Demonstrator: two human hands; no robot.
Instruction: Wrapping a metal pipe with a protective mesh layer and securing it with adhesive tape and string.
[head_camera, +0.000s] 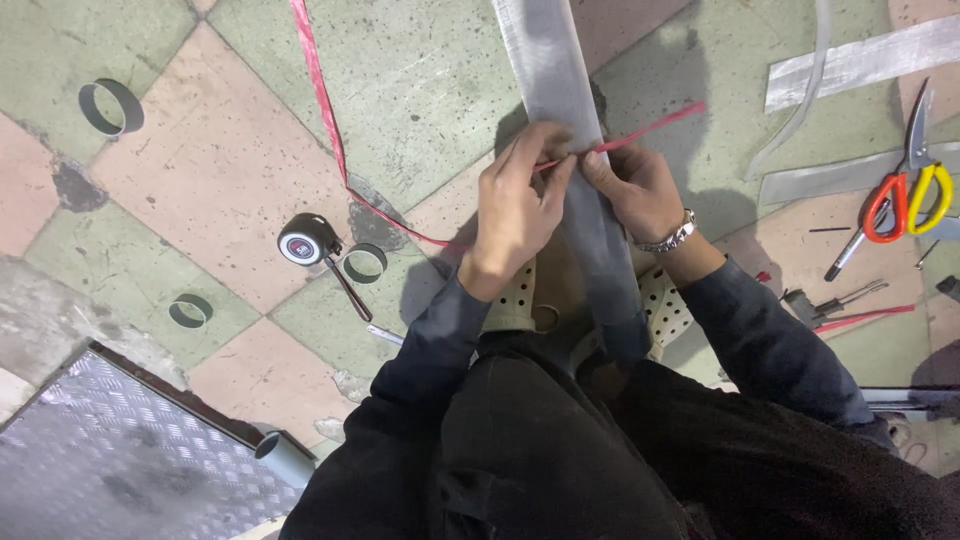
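Red strap (640, 128) pinched across grey metal strip (560, 80) by my left hand (515, 205) and right hand (635, 190), both closed tight; tying step, next needs steady pull

Dim, even indoor light, sharp focus

Soft shadow pools on the tiled floor (250, 150) beneath the arms; faint glare on the metal strip (545, 50); edges slightly bowed.

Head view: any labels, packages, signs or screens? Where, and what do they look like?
Round label on the tape measure: on the floor left of the left hand, a white disc with red and dark marks, set in a black case.
No packages, signs or screens in view.
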